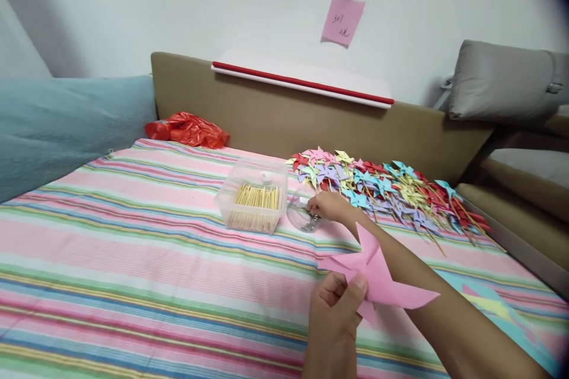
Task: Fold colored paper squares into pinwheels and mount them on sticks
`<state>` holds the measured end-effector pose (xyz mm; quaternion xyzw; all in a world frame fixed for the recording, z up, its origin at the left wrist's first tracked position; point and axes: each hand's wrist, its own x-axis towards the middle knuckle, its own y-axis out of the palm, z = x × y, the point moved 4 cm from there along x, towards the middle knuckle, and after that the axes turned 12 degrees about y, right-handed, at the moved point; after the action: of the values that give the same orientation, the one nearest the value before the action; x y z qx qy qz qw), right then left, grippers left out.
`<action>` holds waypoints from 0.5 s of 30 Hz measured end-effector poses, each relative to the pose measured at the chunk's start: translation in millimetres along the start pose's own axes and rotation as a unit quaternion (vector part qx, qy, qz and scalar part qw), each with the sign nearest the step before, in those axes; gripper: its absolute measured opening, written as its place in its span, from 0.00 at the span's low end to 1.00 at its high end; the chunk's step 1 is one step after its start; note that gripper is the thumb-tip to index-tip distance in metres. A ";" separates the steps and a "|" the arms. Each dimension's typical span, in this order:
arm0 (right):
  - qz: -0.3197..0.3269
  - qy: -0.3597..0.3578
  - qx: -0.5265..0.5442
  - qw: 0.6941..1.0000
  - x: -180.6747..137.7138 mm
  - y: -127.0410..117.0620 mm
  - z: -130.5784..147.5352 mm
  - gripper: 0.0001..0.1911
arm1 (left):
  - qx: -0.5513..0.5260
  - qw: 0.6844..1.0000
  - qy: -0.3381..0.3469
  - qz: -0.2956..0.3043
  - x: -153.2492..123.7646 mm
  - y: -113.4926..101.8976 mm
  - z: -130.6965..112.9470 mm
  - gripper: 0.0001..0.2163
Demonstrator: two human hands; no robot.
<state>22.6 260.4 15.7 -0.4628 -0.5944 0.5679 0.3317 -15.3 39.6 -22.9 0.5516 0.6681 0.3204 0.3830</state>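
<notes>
Between its thumb and fingers, my left hand (334, 314) holds a pink paper pinwheel (380, 275) by its centre, low in the view. My right hand (329, 206) reaches past it into a round clear dish (293, 220). Small metal pieces, perhaps pins (312, 225), lie in that dish under my fingertips. The fingers of this hand are drawn together in a pinch, and whatever they grip is too small to tell. Left of the dish stands a clear plastic box (229, 195) with many thin wooden sticks (258, 196) inside.
Finished pinwheels on sticks (368, 180) lie heaped at the back right. Coloured paper pieces (498, 308) rest at the lower right. A red plastic bag (195, 130) sits by the brown headboard (275, 112). A striped sheet (133, 260) covers the bed.
</notes>
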 end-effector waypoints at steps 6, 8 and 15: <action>0.030 0.037 -0.089 0.995 10.9 7.7 7.7 0.15 | -0.009 1.000 0.011 0.015 -1.6 1.3 -13.3 0.17; 0.033 0.040 -0.103 0.993 11.2 7.6 12.3 0.15 | -0.009 1.000 0.010 0.016 -1.7 1.4 -18.3 0.17; 0.027 0.047 -0.115 0.992 8.9 8.5 18.7 0.16 | -0.011 1.000 0.014 0.019 0.0 1.1 -25.6 0.19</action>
<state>3.7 261.1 3.6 -0.5398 -0.6272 0.4818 0.2884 -36.9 39.6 -9.1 0.5555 0.6593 0.3425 0.3733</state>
